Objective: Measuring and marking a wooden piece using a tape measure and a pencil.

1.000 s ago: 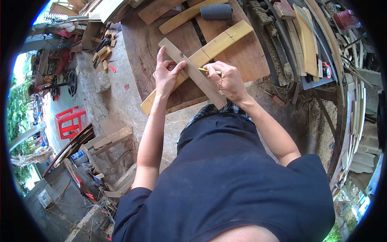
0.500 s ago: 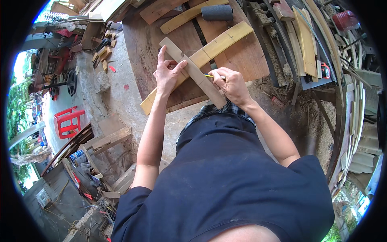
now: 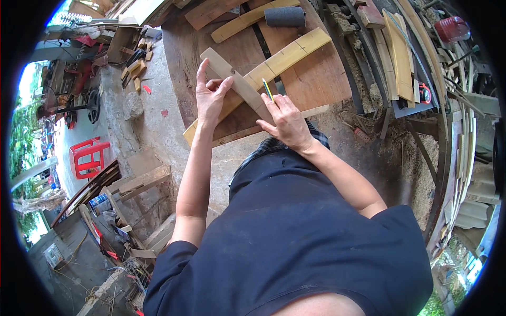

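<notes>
A pale grey-brown wooden strip [image 3: 244,87] lies slantwise across a longer yellowish board [image 3: 289,57], which has dark lines drawn across it. My left hand [image 3: 211,101] grips the strip's far part, thumb on one side and index finger stretched along the other edge. In my right hand [image 3: 287,125] is a yellow-and-dark striped pencil [image 3: 267,89], its tip pointing away from me. That hand's fingers also rest at the strip's near end and partly hide it. Both pieces lie over a brown wooden tabletop [image 3: 311,87].
A dark grey sandpaper roll [image 3: 284,17] and a curved yellowish piece [image 3: 240,29] lie at the table's far side. Stacked planks with a tape measure [image 3: 425,94] stand right. Wood offcuts [image 3: 138,68] and a red plastic stool [image 3: 89,158] are on the left.
My right hand has moved left onto the strip's near end, and the pencil has swung from sideways to pointing away. The strip and my left hand have shifted slightly left.
</notes>
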Tool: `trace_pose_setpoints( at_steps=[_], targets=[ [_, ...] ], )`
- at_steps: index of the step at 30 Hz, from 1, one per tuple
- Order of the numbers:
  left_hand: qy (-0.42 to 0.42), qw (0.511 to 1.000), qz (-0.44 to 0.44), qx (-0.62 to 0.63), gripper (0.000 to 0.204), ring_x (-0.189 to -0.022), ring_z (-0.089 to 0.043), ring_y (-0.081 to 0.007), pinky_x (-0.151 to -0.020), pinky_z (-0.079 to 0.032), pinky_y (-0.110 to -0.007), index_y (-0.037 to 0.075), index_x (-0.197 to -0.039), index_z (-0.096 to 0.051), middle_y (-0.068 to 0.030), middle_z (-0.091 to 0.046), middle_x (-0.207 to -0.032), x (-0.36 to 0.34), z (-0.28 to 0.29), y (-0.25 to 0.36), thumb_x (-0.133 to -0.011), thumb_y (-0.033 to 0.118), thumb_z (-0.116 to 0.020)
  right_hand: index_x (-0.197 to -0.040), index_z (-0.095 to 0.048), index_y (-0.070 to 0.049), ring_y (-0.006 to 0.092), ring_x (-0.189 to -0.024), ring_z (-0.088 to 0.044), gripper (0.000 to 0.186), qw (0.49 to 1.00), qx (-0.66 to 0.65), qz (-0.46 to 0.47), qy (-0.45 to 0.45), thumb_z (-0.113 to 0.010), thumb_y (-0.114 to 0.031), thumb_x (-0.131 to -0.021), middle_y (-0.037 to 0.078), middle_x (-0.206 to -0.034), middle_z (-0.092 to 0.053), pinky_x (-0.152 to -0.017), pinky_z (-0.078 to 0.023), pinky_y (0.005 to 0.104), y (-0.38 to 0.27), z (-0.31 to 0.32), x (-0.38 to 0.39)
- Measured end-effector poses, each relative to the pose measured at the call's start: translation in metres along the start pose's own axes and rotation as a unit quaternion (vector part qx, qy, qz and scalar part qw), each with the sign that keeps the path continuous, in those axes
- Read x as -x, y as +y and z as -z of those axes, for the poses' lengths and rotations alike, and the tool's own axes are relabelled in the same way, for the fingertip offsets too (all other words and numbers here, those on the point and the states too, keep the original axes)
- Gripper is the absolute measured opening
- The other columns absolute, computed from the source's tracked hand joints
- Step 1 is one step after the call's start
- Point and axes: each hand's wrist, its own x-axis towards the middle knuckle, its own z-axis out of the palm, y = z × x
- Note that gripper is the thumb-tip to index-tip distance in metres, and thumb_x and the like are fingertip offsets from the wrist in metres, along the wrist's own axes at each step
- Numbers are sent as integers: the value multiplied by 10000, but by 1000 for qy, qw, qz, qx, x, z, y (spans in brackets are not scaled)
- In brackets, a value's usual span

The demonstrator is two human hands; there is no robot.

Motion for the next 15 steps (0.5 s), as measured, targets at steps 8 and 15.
trace_pose_setpoints(
  at_steps=[8,15],
  targets=[
    [48,987,-57,-146,762,-1012,-633,-168,-865,-529,-331,104,-1593,-384,-81,-692,-1190,32,56,-12,-971,339,-756,-1365,-575,85,351,-1058,-592,610,986,-58,-110,111,-756,-229,-874,212,-1131,-596,-948,-520,444,28,24,3],
    [-2,828,-171,-534,619,-1202,-556,-249,-1139,-243,-452,177,-1312,-665,-40,-617,-1218,76,70,-15,-760,365,-874,-1340,-603,66,351,-1068,-613,569,976,-50,-164,132,-764,-196,-861,192,-1159,-604,-962,-514,448,50,31,12]
  ],
)
